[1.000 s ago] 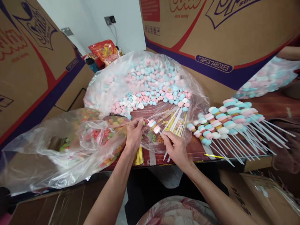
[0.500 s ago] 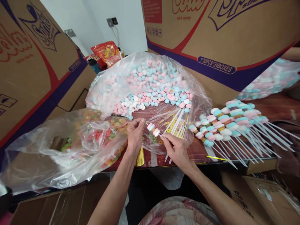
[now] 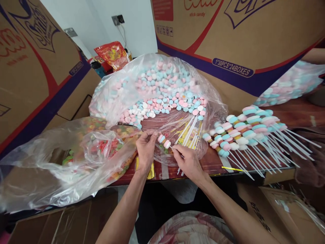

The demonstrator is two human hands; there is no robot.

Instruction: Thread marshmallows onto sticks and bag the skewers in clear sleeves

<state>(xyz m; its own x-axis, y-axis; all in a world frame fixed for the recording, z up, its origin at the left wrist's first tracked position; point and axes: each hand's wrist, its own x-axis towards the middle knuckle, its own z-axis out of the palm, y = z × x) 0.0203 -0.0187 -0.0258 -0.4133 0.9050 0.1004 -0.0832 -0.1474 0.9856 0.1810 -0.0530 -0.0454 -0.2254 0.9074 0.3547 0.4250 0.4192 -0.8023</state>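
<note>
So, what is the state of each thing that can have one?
Candy skewer: loaded, between both hands
Left hand: pinched at its tip
Right hand: pinching its stick end
Marshmallow bag: open, filled
Gummy bag: crumpled, part filled
Other skewers: loaded, piled
Spare sticks: bare, loose
Black plug: plugged in

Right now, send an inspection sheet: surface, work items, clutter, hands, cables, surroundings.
Surface: reddish-brown table, partly covered.
Work items: candy stick at centre; pastel candies behind it; loaded sticks heaped right.
Clutter: gold strips by the front edge; red packet at the back.
Hands: right hand pinches the stick's bare end; left hand at its candy end, grip unclear.
Cables: thin cord below wall socket.
Surroundings: printed cartons; another person's arm, far right.
</note>
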